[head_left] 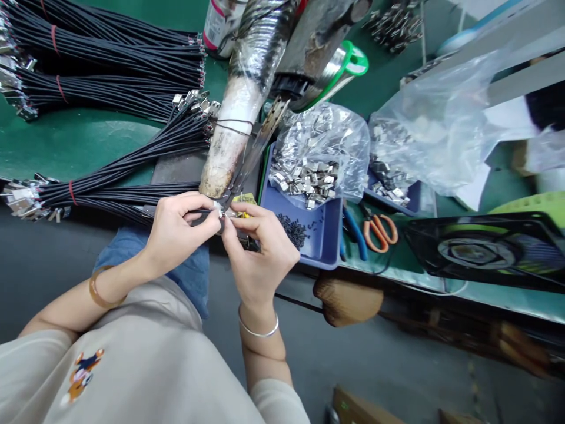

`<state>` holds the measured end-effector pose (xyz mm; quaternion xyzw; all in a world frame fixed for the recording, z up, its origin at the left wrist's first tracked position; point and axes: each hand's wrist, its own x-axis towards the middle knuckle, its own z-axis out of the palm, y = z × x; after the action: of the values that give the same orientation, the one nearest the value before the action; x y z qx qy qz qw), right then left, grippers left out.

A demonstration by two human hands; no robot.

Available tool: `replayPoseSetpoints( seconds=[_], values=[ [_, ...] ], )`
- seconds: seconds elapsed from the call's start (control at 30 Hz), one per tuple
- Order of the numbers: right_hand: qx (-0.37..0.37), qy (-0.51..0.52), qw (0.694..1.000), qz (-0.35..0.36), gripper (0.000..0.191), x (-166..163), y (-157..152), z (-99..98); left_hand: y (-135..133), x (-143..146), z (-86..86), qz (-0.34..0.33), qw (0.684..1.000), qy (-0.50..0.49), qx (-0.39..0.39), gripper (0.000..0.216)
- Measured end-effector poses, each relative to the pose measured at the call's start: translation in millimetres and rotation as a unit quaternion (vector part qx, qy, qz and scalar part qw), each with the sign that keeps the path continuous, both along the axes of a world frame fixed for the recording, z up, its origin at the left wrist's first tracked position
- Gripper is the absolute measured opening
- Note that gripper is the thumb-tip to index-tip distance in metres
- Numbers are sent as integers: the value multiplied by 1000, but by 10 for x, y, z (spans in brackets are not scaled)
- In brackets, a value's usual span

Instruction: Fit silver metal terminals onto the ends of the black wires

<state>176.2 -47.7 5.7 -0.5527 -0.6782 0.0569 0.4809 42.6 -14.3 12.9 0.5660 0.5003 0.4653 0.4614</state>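
Finger and thumb of my left hand [176, 231] pinch a cable end with a small pale metal connector [218, 207]. My right hand [261, 252] meets it from the other side, thumb and fingers closed at a tiny dark piece too small to name. Just above both fingertips comes the lower end of a dirty, foil-wrapped duct [225, 150]. A bundle of black cables [132, 191], tied with a red band, lies to the left behind my left hand. Right of my right hand sits a blue tray [320, 235] with small black pieces [292, 231] and bagged metal connectors [315, 179].
More tied black cable bundles [119, 44] lie at the back left. A solder spool [342, 70] with a green rim is behind the duct. Blue-handled pliers [355, 232], orange-handled scissors [380, 231] and a black fan [485, 250] line the right side near the table's edge.
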Motion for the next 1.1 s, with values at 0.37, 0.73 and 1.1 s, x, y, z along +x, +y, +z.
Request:
replayPoseSetpoints(
  seconds=[0.37, 0.73, 1.1],
  values=[
    [24, -60, 998, 13, 16, 32, -38, -12, -6, -18, -9, -17, 999, 21, -21, 12],
    [-57, 115, 992, 4, 12, -31, -93, -83, -104, -128, -103, -69, 997, -38, -25, 9],
    [-33, 70, 997, -2, 10, -46, -46, -85, -105, -103, -145, -69, 994, -71, -44, 7]
  ],
)
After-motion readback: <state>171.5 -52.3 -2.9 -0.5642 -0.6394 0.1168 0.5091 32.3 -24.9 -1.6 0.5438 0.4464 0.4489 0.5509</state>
